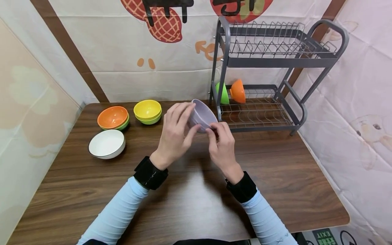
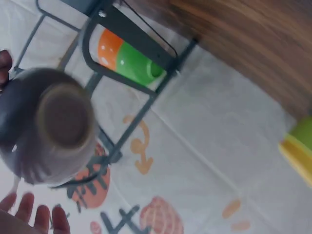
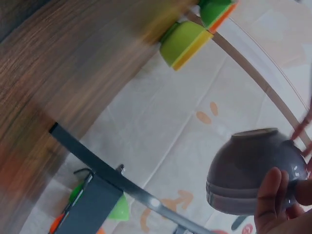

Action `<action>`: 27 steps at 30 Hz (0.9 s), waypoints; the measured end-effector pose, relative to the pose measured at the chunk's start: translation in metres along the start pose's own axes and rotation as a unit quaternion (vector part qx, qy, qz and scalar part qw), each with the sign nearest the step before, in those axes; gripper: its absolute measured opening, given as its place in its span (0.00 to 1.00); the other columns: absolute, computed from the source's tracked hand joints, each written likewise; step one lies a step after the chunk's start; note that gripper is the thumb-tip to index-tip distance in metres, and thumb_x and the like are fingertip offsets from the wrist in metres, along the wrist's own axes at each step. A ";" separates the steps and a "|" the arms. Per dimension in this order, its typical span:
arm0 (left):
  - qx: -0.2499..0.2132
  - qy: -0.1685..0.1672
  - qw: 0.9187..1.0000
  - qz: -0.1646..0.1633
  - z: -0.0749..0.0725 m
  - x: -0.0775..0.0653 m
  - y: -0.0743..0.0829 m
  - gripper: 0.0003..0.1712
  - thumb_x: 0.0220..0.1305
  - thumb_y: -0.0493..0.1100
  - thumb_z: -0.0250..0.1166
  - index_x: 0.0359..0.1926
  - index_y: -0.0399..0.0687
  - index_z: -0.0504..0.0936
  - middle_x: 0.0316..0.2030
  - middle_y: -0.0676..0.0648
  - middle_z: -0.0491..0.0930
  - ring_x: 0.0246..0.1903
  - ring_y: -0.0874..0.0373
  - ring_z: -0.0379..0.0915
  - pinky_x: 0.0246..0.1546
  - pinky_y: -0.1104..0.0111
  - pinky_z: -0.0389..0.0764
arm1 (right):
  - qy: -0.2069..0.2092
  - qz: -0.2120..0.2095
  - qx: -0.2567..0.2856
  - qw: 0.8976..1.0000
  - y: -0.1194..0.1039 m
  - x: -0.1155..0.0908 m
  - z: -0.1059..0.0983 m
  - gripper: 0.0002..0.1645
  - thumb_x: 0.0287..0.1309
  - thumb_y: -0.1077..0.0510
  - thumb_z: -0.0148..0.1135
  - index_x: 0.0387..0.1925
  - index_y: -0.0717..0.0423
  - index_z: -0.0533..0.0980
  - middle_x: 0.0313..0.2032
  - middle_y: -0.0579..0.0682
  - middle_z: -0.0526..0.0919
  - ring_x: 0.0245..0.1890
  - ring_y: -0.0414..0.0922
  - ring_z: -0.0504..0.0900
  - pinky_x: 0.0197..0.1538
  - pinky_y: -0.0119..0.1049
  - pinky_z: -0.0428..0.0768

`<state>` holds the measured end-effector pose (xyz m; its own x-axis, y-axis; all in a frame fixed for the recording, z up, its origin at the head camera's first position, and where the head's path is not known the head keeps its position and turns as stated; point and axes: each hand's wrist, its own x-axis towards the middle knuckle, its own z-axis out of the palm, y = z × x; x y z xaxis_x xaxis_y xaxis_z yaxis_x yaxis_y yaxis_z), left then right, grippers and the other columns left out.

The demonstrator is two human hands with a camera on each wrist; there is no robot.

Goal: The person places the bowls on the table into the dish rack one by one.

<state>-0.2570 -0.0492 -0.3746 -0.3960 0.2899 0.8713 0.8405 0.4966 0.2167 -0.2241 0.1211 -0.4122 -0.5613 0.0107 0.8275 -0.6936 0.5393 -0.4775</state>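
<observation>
A lavender bowl (image 1: pixel 203 115) is tilted in the air above the middle of the table, its underside showing in the left wrist view. My right hand (image 1: pixel 223 145) pinches its lower right rim; in the right wrist view its fingers (image 3: pixel 273 195) lie against the bowl wall. My left hand (image 1: pixel 176 131) spreads round the bowl's left side, thumb close to the wall; whether the thumb touches it I cannot tell. In the left wrist view, the left hand's fingers (image 2: pixel 41 217) stand loosely extended with a gap between them and the bowl.
A grey two-tier dish rack (image 1: pixel 281 63) stands at the back right, with a green bowl (image 1: pixel 223 93) and an orange bowl (image 1: pixel 238 92) on edge in its lower tier. At the back left are an orange bowl (image 1: pixel 112 116), a yellow bowl (image 1: pixel 147 109), each on a green one, and a white bowl (image 1: pixel 107 143).
</observation>
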 end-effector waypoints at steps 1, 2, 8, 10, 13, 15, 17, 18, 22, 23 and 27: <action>-0.028 0.013 0.999 -0.016 0.004 0.002 0.000 0.32 0.61 0.42 0.64 0.65 0.40 0.67 0.61 0.43 0.68 0.61 0.47 0.59 0.59 0.54 0.59 | 0.017 0.007 0.006 1.000 0.000 -0.001 -0.004 0.09 0.64 0.62 0.58 0.43 0.63 0.76 0.36 0.53 0.73 0.30 0.41 0.74 0.32 0.31 0.73; -0.053 0.027 0.998 -0.032 0.010 0.003 -0.001 0.31 0.63 0.42 0.62 0.66 0.40 0.66 0.61 0.44 0.68 0.61 0.48 0.60 0.58 0.56 0.60 | 0.032 0.014 0.012 0.999 -0.001 -0.001 -0.009 0.09 0.63 0.62 0.58 0.42 0.63 0.76 0.35 0.53 0.73 0.30 0.41 0.74 0.31 0.31 0.73; -0.110 0.027 0.988 -0.108 0.053 0.008 -0.011 0.25 0.68 0.42 0.54 0.65 0.42 0.68 0.60 0.46 0.70 0.60 0.54 0.62 0.59 0.60 0.63 | 0.106 0.077 0.046 0.990 0.005 0.004 -0.033 0.07 0.64 0.65 0.56 0.42 0.65 0.75 0.32 0.54 0.73 0.25 0.44 0.75 0.27 0.29 0.74; -0.093 -0.003 0.988 -0.121 0.068 0.008 -0.014 0.25 0.68 0.43 0.54 0.65 0.45 0.69 0.60 0.46 0.70 0.61 0.55 0.61 0.59 0.58 0.62 | 0.120 0.100 0.061 0.986 0.005 0.008 -0.041 0.07 0.64 0.67 0.54 0.42 0.67 0.74 0.33 0.57 0.72 0.25 0.49 0.76 0.27 0.30 0.75; -0.043 -0.052 0.989 -0.128 0.088 0.009 -0.017 0.26 0.66 0.46 0.57 0.64 0.48 0.70 0.61 0.48 0.69 0.62 0.54 0.60 0.55 0.56 0.64 | 0.137 0.132 0.079 0.978 0.004 0.015 -0.052 0.08 0.66 0.68 0.51 0.42 0.72 0.73 0.34 0.61 0.72 0.25 0.57 0.76 0.27 0.35 0.78; -0.005 -0.080 0.989 -0.125 0.097 0.009 -0.019 0.26 0.63 0.47 0.60 0.63 0.49 0.72 0.62 0.49 0.68 0.62 0.53 0.60 0.51 0.56 0.66 | 0.147 0.155 0.083 0.974 0.005 0.021 -0.057 0.10 0.67 0.67 0.50 0.42 0.74 0.71 0.34 0.63 0.72 0.26 0.59 0.76 0.27 0.38 0.78; 0.027 -0.101 0.987 -0.120 0.106 0.009 -0.021 0.27 0.61 0.46 0.63 0.61 0.49 0.73 0.61 0.49 0.68 0.61 0.52 0.60 0.49 0.56 0.66 | 0.156 0.176 0.082 0.968 0.009 0.026 -0.062 0.11 0.67 0.66 0.50 0.42 0.74 0.71 0.35 0.64 0.73 0.26 0.60 0.76 0.27 0.40 0.78; 0.038 -0.111 0.986 -0.117 0.109 0.009 -0.022 0.27 0.60 0.46 0.64 0.61 0.49 0.73 0.61 0.48 0.68 0.61 0.52 0.60 0.48 0.56 0.66 | 0.161 0.185 0.082 0.966 0.013 0.028 -0.064 0.11 0.68 0.65 0.50 0.42 0.73 0.71 0.35 0.64 0.74 0.27 0.60 0.77 0.27 0.41 0.78; 0.063 -0.138 0.982 -0.112 0.120 0.008 -0.025 0.25 0.59 0.45 0.66 0.58 0.48 0.76 0.60 0.49 0.69 0.58 0.50 0.61 0.48 0.55 0.66 | 0.171 0.210 0.086 0.959 0.028 0.034 -0.070 0.13 0.68 0.63 0.50 0.43 0.74 0.71 0.34 0.65 0.75 0.27 0.61 0.77 0.28 0.40 0.79; 0.067 -0.143 0.981 -0.111 0.122 0.007 -0.025 0.25 0.58 0.45 0.66 0.58 0.48 0.76 0.59 0.49 0.69 0.58 0.50 0.61 0.48 0.54 0.66 | 0.171 0.215 0.088 0.957 0.032 0.035 -0.072 0.13 0.68 0.63 0.50 0.43 0.74 0.71 0.34 0.66 0.75 0.27 0.61 0.77 0.28 0.40 0.79; 0.077 -0.156 0.979 -0.111 0.128 0.005 -0.027 0.25 0.58 0.44 0.67 0.57 0.48 0.77 0.59 0.50 0.69 0.58 0.50 0.62 0.47 0.55 0.67 | 0.165 0.231 0.099 0.954 0.047 0.043 -0.076 0.14 0.68 0.63 0.49 0.44 0.74 0.71 0.34 0.67 0.75 0.28 0.61 0.77 0.29 0.41 0.79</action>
<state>-0.3287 0.0434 -0.4325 -0.6755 0.3847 0.6290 0.6652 0.6860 0.2949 -0.2467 0.2113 -0.3765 -0.6779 0.4908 0.5473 -0.4963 0.2437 -0.8333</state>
